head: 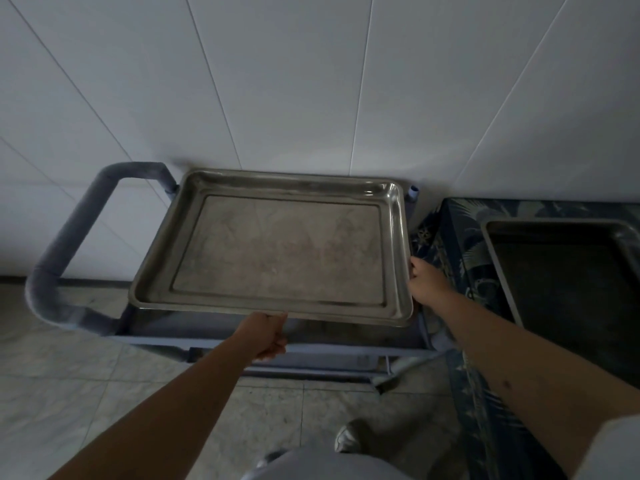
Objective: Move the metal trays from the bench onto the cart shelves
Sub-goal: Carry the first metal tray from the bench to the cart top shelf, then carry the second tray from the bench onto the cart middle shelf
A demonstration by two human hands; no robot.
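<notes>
Gripping the near rim, the left hand (268, 336) and the right hand (424, 278), on the right edge, hold the tray (277, 251) lengthwise just above the cart (62, 244); another tray (568, 282) waits on the bench (450, 237).

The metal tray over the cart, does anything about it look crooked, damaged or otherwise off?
Slightly askew: the metal tray sits rotated against the cart, its near right corner jutting past the frame. Both hands, left and right, grip its rim. The base looks dull and scuffed; no dents or spills show.
</notes>
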